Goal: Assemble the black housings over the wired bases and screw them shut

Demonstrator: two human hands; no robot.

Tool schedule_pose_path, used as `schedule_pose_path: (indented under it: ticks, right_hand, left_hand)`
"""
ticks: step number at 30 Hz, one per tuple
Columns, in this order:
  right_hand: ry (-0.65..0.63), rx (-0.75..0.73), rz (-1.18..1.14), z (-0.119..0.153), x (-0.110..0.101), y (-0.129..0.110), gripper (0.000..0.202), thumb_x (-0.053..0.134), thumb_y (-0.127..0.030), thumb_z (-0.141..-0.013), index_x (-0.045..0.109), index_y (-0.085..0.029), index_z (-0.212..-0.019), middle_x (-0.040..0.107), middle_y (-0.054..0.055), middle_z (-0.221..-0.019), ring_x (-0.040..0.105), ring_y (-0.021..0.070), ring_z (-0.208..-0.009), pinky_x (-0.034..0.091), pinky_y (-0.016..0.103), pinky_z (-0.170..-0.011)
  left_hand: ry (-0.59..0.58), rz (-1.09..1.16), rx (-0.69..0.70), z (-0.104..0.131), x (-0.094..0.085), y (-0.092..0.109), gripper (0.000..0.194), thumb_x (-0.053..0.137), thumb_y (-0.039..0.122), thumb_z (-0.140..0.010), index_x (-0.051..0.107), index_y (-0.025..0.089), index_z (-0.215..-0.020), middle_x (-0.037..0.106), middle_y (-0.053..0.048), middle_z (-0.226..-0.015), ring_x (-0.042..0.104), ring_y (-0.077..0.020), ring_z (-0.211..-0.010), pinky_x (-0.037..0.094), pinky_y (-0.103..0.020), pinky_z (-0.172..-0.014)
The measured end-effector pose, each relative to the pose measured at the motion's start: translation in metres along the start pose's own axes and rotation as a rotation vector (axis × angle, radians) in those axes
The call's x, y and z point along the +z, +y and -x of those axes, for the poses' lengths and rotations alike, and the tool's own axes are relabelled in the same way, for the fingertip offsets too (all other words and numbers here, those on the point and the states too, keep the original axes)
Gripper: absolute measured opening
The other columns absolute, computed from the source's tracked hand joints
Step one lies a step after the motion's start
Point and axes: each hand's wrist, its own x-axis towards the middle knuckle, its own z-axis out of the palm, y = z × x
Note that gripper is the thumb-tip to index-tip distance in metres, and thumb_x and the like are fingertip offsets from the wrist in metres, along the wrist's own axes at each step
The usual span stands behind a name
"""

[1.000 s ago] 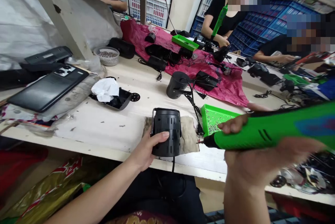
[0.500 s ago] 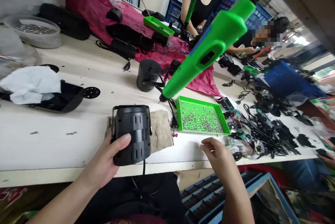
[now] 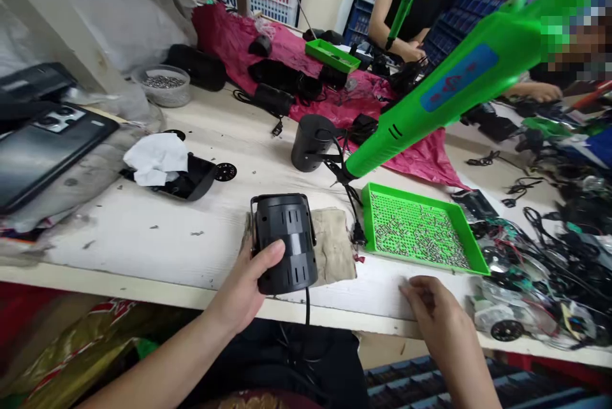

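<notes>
black slotted cylindrical housing (image 3: 289,240) tilts over a tan pad (image 3: 335,250), left hand (image 3: 243,288) clamped round it. the right hand (image 3: 440,307), curled, grip unclear, nears a green plastic tray (image 3: 428,262); a bump could scatter silver screws (image 3: 411,224).

The white workbench (image 3: 134,250) carries a green tray (image 3: 367,215), a beige pad (image 3: 333,246), pink sheeting (image 3: 428,159) and a plastic tub (image 3: 174,99).

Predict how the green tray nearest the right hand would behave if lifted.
The tray is probably stiff: its walls stand straight. It may feel heavy for its size, with many screws inside. Those lie loose, so they would likely slide if it tipped.
</notes>
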Motion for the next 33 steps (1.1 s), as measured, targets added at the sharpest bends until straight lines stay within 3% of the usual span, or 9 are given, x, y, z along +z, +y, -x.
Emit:
schedule_pose_path:
  ticks: [5,8,11,15,17,19,24,29,33]
  right_hand:
    - [0.051,0.056,0.027,0.003,0.000,0.004,0.037,0.055,-0.058,-0.073,0.063,-0.023,-0.077,0.072,0.009,-0.079,0.069,0.0288,-0.076,0.052,0.037,-0.065]
    - [0.081,0.039,0.013,0.015,-0.003,-0.015,0.036,0.052,-0.057,-0.078,0.063,-0.023,-0.078,0.071,0.008,-0.079,0.068,0.0271,-0.077,0.050,0.035,-0.065]
    - [0.099,-0.112,-0.199,0.031,-0.003,-0.063,0.025,0.054,-0.047,-0.086,0.063,-0.023,-0.081,0.067,0.003,-0.075,0.064,0.0183,-0.067,0.048,0.027,-0.060]
    - [0.145,-0.587,-0.549,0.032,0.011,-0.151,0.005,0.059,-0.021,-0.087,0.062,-0.024,-0.083,0.061,0.001,-0.084,0.061,0.0152,-0.083,0.048,0.025,-0.073]
    - [0.197,-0.644,-0.585,0.021,0.021,-0.184,0.006,0.061,-0.022,-0.086,0.064,-0.025,-0.082,0.058,0.003,-0.097,0.058,0.0168,-0.098,0.046,0.030,-0.083]
    - [0.200,-0.660,-0.569,0.010,0.029,-0.203,0.006,0.060,-0.023,-0.087,0.065,-0.025,-0.083,0.057,0.004,-0.102,0.056,0.0189,-0.103,0.045,0.034,-0.087]
    - [0.073,-0.692,-0.471,-0.005,0.029,-0.198,0.008,0.055,-0.027,-0.089,0.062,-0.024,-0.085,0.059,0.006,-0.102,0.058,0.0214,-0.100,0.045,0.037,-0.083]
    - [0.049,-0.769,-0.324,-0.015,0.024,-0.188,0.008,0.055,-0.030,-0.089,0.061,-0.025,-0.087,0.058,0.007,-0.103,0.058,0.0230,-0.103,0.046,0.037,-0.083]
    - [-0.105,-0.655,-0.429,-0.022,0.024,-0.193,0.013,0.058,-0.036,-0.087,0.055,-0.026,-0.094,0.057,0.006,-0.107,0.058,0.0215,-0.103,0.047,0.036,-0.085]
  left_hand:
    - [-0.064,0.011,-0.099,-0.002,-0.007,0.011,0.062,0.072,0.043,-0.076,0.052,0.021,-0.130,0.063,-0.011,-0.126,0.053,-0.0331,-0.122,0.051,-0.042,-0.094]
    - [-0.064,-0.069,-0.104,0.000,-0.009,0.016,0.062,0.072,0.046,-0.076,0.051,0.022,-0.129,0.063,-0.011,-0.123,0.054,-0.0329,-0.120,0.051,-0.042,-0.092]
    - [-0.068,-0.263,-0.048,0.003,-0.008,0.014,0.062,0.074,0.044,-0.074,0.049,0.027,-0.129,0.064,-0.007,-0.121,0.056,-0.0303,-0.117,0.048,-0.042,-0.094]
    - [-0.156,-0.468,0.102,0.005,0.000,0.011,0.060,0.076,0.038,-0.074,0.048,0.027,-0.126,0.062,-0.005,-0.121,0.055,-0.0274,-0.116,0.040,-0.041,-0.101]
    - [-0.200,-0.452,0.128,0.005,0.004,0.012,0.060,0.075,0.036,-0.074,0.046,0.025,-0.126,0.061,-0.006,-0.120,0.055,-0.0274,-0.115,0.041,-0.041,-0.099]
    - [-0.217,-0.416,0.133,0.006,0.005,0.013,0.058,0.073,0.032,-0.075,0.045,0.024,-0.125,0.060,-0.006,-0.120,0.056,-0.0272,-0.114,0.043,-0.040,-0.097]
    - [-0.254,-0.352,0.126,0.007,0.001,0.013,0.065,0.075,0.027,-0.072,0.042,0.024,-0.128,0.056,-0.007,-0.124,0.053,-0.0278,-0.116,0.044,-0.040,-0.095]
    - [-0.249,-0.398,0.174,0.005,-0.003,0.012,0.070,0.078,0.030,-0.069,0.042,0.023,-0.129,0.059,-0.008,-0.119,0.056,-0.0276,-0.107,0.046,-0.039,-0.087]
    - [-0.251,-0.416,0.228,0.004,-0.003,0.013,0.068,0.077,0.025,-0.070,0.043,0.023,-0.128,0.058,-0.007,-0.118,0.056,-0.0263,-0.104,0.046,-0.037,-0.085]
